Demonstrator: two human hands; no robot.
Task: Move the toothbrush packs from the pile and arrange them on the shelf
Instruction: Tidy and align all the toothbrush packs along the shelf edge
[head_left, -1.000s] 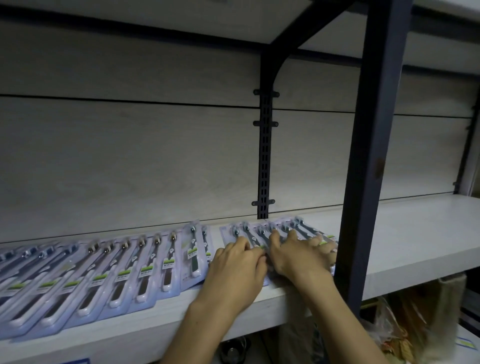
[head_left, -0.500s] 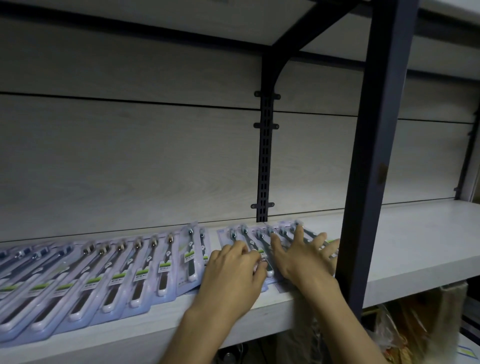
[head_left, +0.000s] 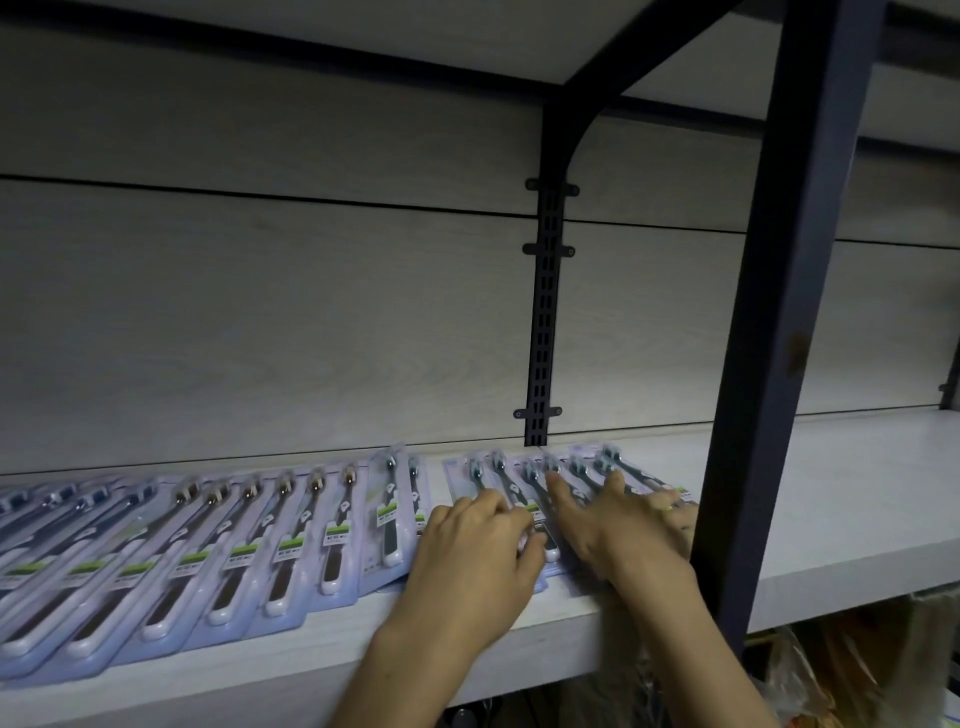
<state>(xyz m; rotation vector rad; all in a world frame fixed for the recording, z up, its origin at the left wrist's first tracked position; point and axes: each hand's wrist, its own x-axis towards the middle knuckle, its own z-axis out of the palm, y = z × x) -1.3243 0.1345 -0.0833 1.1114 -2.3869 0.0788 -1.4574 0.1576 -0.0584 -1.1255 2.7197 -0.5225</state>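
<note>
Head view: both hands lie on a fanned group of packs (head_left: 524, 488) on the shelf (head_left: 841, 499), just left of the dark post (head_left: 769, 332). Left hand (head_left: 475, 553) palm down, fingers bent slightly, tips resting on the packs' lower part; no grip seen. Right hand (head_left: 621, 525) spread flat, fingers straight and apart, pressing on the packs; its outer fingers reach the post's edge. The hands sit side by side, nearly touching. A long overlapping row (head_left: 218, 545) of packs runs along the shelf to the left, heads toward the back wall (head_left: 291, 322); a narrow gap separates it from the group under the hands. A slotted rail (head_left: 543, 312) stands on the wall behind the packs. Bags (head_left: 852, 670) show below the shelf, blurred.
</note>
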